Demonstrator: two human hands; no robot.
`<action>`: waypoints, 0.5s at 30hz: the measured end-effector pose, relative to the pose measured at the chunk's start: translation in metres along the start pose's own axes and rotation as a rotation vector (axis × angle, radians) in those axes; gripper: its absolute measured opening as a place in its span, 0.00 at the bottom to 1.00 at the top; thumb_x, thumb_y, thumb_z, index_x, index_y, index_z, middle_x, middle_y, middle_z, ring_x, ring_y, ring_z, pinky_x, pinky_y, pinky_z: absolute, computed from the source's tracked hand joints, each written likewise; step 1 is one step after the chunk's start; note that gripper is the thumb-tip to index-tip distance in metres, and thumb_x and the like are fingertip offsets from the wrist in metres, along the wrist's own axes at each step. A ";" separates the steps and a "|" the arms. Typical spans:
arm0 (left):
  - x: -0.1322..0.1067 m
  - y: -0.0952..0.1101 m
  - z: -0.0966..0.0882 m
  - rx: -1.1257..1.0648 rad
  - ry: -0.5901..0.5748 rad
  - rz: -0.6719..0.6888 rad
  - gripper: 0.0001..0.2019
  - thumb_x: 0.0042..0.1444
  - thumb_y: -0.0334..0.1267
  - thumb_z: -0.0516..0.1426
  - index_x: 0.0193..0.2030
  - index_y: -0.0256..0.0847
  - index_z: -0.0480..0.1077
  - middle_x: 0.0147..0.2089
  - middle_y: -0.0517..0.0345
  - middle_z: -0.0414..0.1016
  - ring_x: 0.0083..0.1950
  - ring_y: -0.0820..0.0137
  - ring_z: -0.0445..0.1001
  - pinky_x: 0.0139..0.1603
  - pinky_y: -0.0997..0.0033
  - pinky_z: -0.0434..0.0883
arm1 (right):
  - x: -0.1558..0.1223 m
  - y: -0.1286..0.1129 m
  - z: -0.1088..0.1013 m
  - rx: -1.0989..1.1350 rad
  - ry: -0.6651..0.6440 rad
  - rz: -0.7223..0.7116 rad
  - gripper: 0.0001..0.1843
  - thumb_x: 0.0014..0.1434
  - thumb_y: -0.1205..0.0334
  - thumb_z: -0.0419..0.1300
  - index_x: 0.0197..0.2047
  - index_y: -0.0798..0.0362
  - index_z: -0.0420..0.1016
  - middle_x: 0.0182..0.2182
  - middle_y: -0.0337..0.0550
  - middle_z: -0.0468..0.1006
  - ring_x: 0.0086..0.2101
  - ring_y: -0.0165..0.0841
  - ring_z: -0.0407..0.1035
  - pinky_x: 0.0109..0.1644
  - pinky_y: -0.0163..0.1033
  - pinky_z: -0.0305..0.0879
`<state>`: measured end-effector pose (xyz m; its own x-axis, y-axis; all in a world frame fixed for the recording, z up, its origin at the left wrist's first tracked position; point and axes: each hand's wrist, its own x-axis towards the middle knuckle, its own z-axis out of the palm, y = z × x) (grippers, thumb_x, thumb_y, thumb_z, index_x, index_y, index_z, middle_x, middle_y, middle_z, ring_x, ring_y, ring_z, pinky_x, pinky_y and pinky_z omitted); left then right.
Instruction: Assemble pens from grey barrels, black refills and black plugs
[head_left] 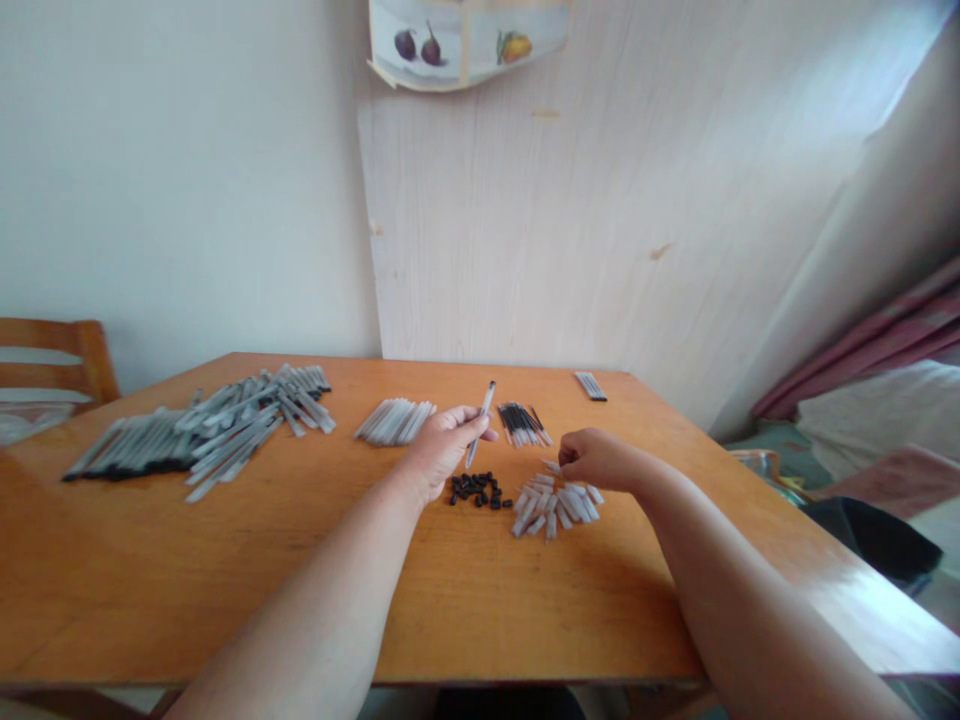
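My left hand (444, 447) is closed around a grey pen (480, 424) that points up and away from me. My right hand (596, 459) is pinched on one small white cap (551, 466) at the top of a pile of white pen caps (555, 503). A cluster of small black plugs (478, 490) lies between my two hands. Behind them lie a bunch of black refills (521, 423) and a small bundle of clear barrels (394, 421).
A large heap of grey pens (210, 430) covers the left part of the wooden table (225, 580). A few more pens (590, 385) lie at the far edge. A wooden chair (56, 360) stands at the left; cloth and bags (870, 530) sit at the right.
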<state>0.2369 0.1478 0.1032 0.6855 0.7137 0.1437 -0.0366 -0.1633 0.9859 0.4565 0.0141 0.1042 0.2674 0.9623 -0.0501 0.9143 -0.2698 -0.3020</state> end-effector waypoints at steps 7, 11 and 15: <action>0.002 -0.002 -0.001 -0.025 0.016 0.008 0.20 0.53 0.50 0.58 0.47 0.39 0.73 0.37 0.51 0.80 0.30 0.73 0.66 0.33 0.72 0.60 | 0.001 -0.002 0.003 -0.009 0.003 0.020 0.05 0.45 0.63 0.64 0.28 0.54 0.76 0.28 0.44 0.78 0.28 0.33 0.68 0.27 0.35 0.54; 0.003 -0.001 -0.001 -0.045 0.032 0.014 0.20 0.52 0.50 0.59 0.47 0.38 0.73 0.37 0.51 0.80 0.31 0.73 0.67 0.33 0.72 0.60 | 0.002 -0.001 0.002 -0.026 -0.005 0.020 0.05 0.45 0.63 0.63 0.28 0.54 0.76 0.27 0.44 0.78 0.27 0.33 0.68 0.27 0.35 0.54; 0.003 0.000 -0.001 -0.069 0.057 0.017 0.20 0.52 0.49 0.59 0.47 0.38 0.73 0.37 0.51 0.80 0.30 0.73 0.67 0.34 0.72 0.60 | 0.003 0.001 0.000 -0.020 -0.005 0.007 0.05 0.47 0.65 0.60 0.28 0.55 0.77 0.25 0.43 0.77 0.27 0.32 0.68 0.27 0.34 0.54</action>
<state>0.2382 0.1510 0.1033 0.6418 0.7494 0.1628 -0.0986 -0.1299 0.9866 0.4586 0.0165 0.1039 0.2725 0.9605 -0.0570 0.9184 -0.2773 -0.2821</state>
